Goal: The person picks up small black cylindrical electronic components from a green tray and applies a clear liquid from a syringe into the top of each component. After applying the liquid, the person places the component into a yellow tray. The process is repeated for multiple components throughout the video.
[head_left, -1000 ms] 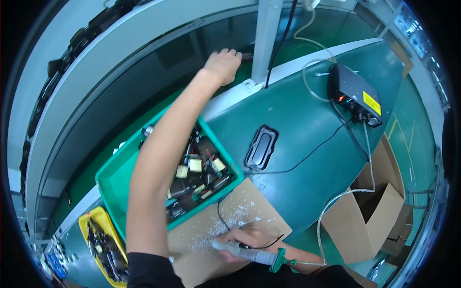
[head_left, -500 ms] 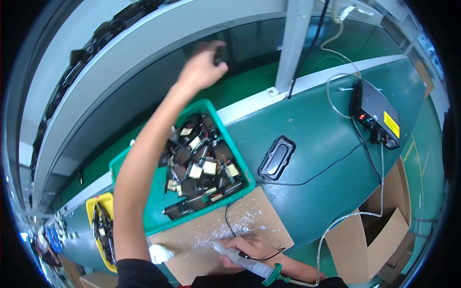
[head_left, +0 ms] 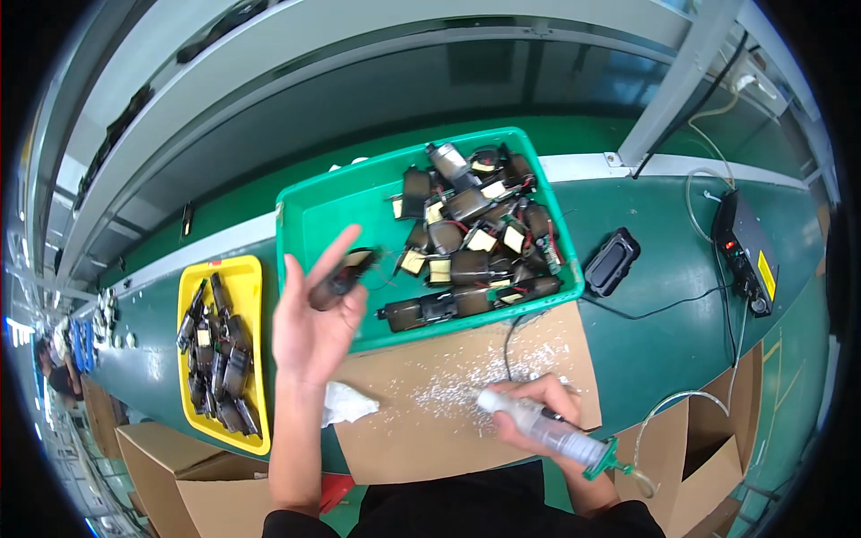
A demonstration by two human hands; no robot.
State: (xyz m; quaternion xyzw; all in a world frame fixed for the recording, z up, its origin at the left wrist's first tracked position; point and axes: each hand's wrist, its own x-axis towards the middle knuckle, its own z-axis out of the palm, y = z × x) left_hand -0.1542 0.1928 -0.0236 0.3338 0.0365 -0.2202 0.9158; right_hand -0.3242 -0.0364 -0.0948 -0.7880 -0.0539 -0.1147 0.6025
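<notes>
My left hand (head_left: pixel 309 336) is raised beside the green bin's near left corner, palm up and fingers spread around a small dark electronic unit (head_left: pixel 335 285), blurred by motion. My right hand (head_left: pixel 538 403) wraps around a dispensing syringe (head_left: pixel 560 439), a clear barrel with a green cap and a hose at its rear. The pale tip points left over brown cardboard (head_left: pixel 404 448) sprinkled with white bits. In the green bin (head_left: pixel 332 224) lie several dark translucent units with cream pads and thin wires, mostly toward its right side.
A yellow tray (head_left: pixel 263 359) of similar units stands at the left. White crumpled tissue (head_left: pixel 348 403) lies on the cardboard. To the right are a black tray-like case (head_left: pixel 613 262) and a black control box (head_left: pixel 744 251) with cables and hose. Cardboard boxes (head_left: pixel 148 457) stand below the bench's front edge.
My left hand has come back from beyond the green bin to its near left corner, with the dark unit in it. My right hand keeps the syringe over the cardboard. The view has shifted.
</notes>
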